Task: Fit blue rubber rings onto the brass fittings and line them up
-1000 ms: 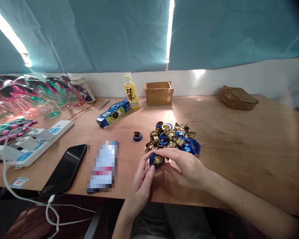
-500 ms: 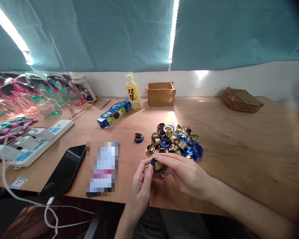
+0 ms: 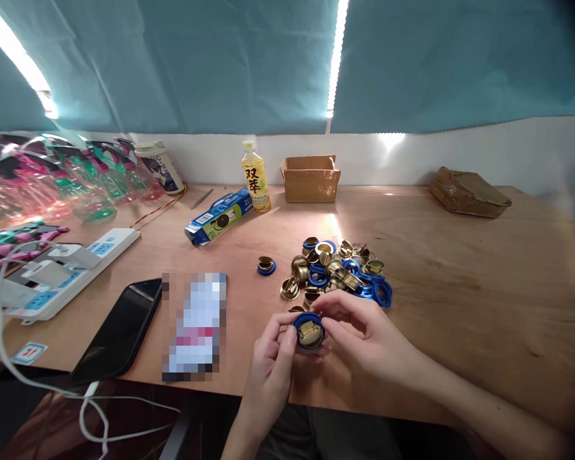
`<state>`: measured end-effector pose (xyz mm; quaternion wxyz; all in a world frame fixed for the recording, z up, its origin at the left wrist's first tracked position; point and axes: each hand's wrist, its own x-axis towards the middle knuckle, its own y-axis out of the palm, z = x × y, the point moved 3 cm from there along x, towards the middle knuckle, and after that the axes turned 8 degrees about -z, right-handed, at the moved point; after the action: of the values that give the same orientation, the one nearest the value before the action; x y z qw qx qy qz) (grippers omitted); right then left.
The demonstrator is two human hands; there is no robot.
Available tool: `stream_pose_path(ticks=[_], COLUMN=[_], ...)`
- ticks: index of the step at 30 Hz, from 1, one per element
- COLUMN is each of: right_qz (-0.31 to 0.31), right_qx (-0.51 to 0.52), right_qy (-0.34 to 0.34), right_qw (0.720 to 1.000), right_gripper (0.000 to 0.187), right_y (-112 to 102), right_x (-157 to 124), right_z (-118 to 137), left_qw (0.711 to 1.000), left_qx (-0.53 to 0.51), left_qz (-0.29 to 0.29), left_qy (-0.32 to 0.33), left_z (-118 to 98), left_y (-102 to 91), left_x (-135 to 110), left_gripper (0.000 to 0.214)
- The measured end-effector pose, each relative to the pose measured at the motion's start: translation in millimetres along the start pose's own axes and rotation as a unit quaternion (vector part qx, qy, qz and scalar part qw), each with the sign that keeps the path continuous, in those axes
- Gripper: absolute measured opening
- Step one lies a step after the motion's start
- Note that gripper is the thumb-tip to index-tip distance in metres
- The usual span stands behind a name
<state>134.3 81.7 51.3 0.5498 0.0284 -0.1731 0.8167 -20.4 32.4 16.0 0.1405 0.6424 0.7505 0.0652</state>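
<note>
Cardboard box (image 3: 310, 190), bottom unseen, beyond a blue-rimmed metal disc (image 3: 309, 333) in both hands' (image 3: 271, 359) (image 3: 371, 329) pinch

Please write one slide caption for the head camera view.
Left hand and right hand hold a blue-rimmed metal piece near metal parts and blue rings piled on a table.

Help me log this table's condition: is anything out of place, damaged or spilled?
The brown package at the back right looks crumpled and slumped, unlike the upright open cardboard box. One blue-ringed brass piece sits apart, left of the heap of brass and blue parts. I see no spill.
</note>
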Motion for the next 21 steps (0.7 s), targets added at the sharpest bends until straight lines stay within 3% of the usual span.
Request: stream_pose_path(ticks=[4, 10, 16, 21], right_qz=[0.047, 0.104, 0.101, 0.090], right_qx=[-0.023, -0.101, -0.118, -0.080], right_qy=[0.070, 0.062, 0.073, 0.078], right_qw=[0.996, 0.987, 0.985, 0.990], right_gripper=[0.016, 0.019, 0.023, 0.023], right_y=[2, 1, 0, 1], right_x=[0, -1, -2, -2], right_z=[0, 7, 5, 4], left_qw=[1.000, 0.999, 0.997, 0.998], left_qx=[0.008, 0.032, 0.036, 0.048], left_qz=[-0.009, 0.013, 0.067, 0.017], left_qy=[0.008, 0.011, -0.007, -0.042], left_z=[-1, 4, 10, 7], left_y=[-0.4, -3.9, -3.1, -0.6], left_x=[-1, 2, 2, -2], left_gripper=[0.030, 0.030, 0.032, 0.036])
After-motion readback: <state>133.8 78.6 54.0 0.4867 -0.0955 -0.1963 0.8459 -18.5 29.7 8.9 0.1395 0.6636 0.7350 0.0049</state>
